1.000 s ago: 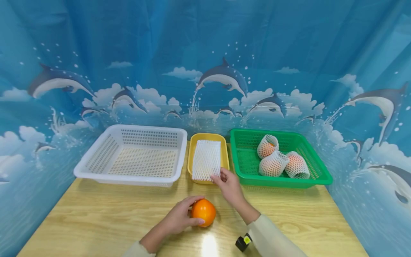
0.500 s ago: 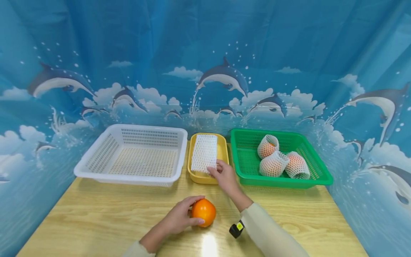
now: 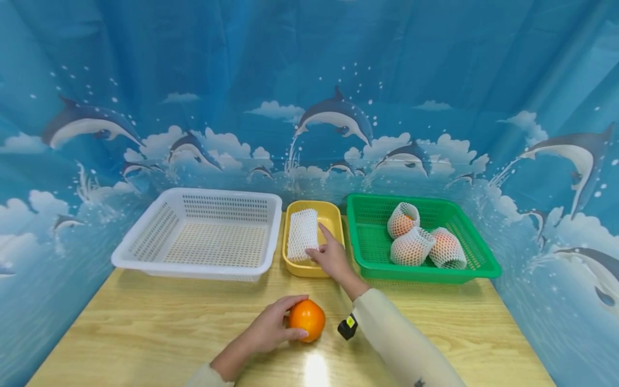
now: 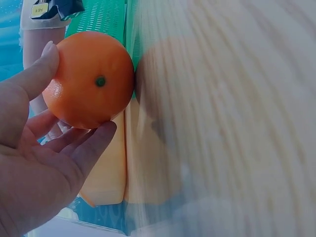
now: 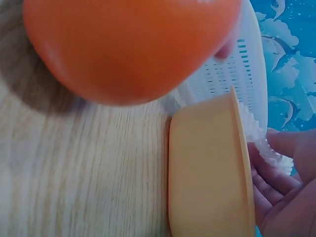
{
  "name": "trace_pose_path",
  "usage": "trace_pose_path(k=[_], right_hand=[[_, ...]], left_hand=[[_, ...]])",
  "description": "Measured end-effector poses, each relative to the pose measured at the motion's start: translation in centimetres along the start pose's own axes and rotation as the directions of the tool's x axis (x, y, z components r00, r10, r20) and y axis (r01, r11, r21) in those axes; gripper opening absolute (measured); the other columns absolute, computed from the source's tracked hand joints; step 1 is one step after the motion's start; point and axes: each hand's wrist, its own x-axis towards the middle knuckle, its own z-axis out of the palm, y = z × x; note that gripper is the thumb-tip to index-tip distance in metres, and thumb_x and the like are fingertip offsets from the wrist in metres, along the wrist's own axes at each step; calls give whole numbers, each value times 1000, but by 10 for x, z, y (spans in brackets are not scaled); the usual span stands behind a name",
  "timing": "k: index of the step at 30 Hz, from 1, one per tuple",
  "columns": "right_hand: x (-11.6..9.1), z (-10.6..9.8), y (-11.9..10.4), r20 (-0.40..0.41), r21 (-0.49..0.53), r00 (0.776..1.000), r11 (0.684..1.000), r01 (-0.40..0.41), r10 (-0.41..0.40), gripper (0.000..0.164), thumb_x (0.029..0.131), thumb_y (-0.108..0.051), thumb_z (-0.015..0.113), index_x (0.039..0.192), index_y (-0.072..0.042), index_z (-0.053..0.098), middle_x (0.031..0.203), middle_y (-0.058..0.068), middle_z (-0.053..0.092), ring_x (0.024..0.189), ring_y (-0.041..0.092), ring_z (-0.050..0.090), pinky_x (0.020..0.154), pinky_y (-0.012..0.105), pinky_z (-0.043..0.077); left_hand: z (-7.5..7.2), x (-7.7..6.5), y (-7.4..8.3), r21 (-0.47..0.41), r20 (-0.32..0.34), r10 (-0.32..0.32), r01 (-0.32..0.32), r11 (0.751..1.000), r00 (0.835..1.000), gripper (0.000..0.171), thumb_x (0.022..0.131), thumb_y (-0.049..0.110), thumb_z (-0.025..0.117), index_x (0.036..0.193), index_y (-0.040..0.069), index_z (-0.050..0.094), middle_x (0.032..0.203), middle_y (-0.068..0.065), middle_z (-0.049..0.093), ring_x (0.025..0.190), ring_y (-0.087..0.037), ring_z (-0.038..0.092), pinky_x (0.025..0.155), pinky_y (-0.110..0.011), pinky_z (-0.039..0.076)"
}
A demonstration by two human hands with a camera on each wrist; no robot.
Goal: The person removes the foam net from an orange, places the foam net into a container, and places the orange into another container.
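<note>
My left hand point(image 3: 268, 328) grips a shiny orange point(image 3: 307, 320) on the table, thumb on the near side and fingers round the far side. Its small green stem end shows in the left wrist view, where the orange point(image 4: 91, 81) sits between thumb and fingers. My right hand point(image 3: 335, 259) reaches over the front right of a yellow tray point(image 3: 309, 271). There it pinches the right edge of a white foam fruit net point(image 3: 302, 235), index finger stretched out. In the right wrist view, the foam net point(image 5: 274, 157) runs between thumb and fingers, partly hidden by the tray wall.
A white basket point(image 3: 193, 270) stands left of the tray. To the right, a green basket point(image 3: 416, 274) holds several net-wrapped fruits point(image 3: 412, 247). A black wrist device point(image 3: 347, 327) sits on my right forearm. Behind everything hangs a dolphin-print curtain point(image 3: 309, 64).
The right hand has moved forward and left, and the foam net has shifted from over the tray's front rim to its left side, appearing narrower. The left hand and the orange stay put.
</note>
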Motion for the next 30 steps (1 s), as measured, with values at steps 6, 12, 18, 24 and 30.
trace_pose_path(k=[6,12,18,24,30], right_hand=[[2,0,-3,28,-104,999,994,-12,15,70,93,-21,67,152,-13,31,69,6,66,54,14,53,47,26,42],[7,1,-3,38,-199,999,980,-11,18,63,94,-24,67,148,-8,39,74,7,66,55,13,52,48,26,43],[10,2,-8,46,-296,997,954,-42,58,60,93,-31,67,143,-6,46,90,8,68,72,18,61,64,32,53],[10,4,-14,72,-381,995,924,-42,74,55,94,-30,65,139,-3,50,98,11,68,87,22,63,80,39,54],[12,7,-12,80,-412,995,911,-26,65,51,95,-30,62,136,-1,53,114,17,67,102,28,64,89,43,53]], left_hand=[[0,-1,0,-5,-4,8,-8,1000,1000,70,83,25,78,141,4,46,140,-18,48,121,-34,53,97,-45,50],[0,-2,-2,-7,7,-5,5,1000,1000,70,83,26,77,142,4,46,141,-17,48,120,-34,54,97,-44,50],[0,-1,-1,-4,0,-7,7,1000,1000,70,83,27,77,142,5,45,141,-17,48,120,-33,54,98,-44,49],[1,-2,-1,-8,-12,19,-19,1000,1000,70,83,25,77,141,4,46,140,-18,48,120,-35,54,97,-47,49],[0,-3,-1,-5,-17,15,-15,1000,1000,70,82,25,77,141,4,46,141,-18,48,120,-34,54,98,-48,49]])
